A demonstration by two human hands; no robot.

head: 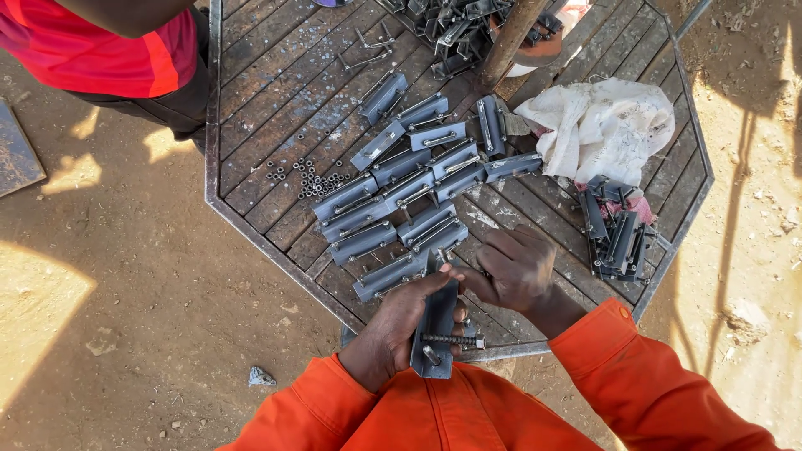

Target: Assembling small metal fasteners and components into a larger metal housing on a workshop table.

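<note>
From my remote seat, the biggest thing in view was the octagonal table (276, 100), its top made of dark wooden slats inside a metal frame, standing on bare sandy ground (109, 334). At the top left edge stood another person in a red shirt (92, 42), right against the table's corner. A rusty pole (511, 38) came up through the table near the top, and beside it to the right lay a crumpled white sack (601, 125).

Across the middle of the table I saw rows of grey metal brackets (401, 188), lying side by side and touching, each with a bolt along it. A second, smaller stack of brackets (616, 234) sat at the right edge below the sack, and another heap (451, 25) lay at the top by the pole. Just left of the rows lay a scatter of small nuts (311, 177).

My orange sleeves filled the bottom of the frame. My left hand (393, 334) was wrapped shut around one grey bracket (439, 321), held upright over the near edge of the table, a long bolt (447, 339) crossing its lower part. My right hand (518, 267) sat just beside it, fingers curled in with the fingertips pinched at the bracket's top end; whether anything small lay between those fingertips I could not tell.
</note>
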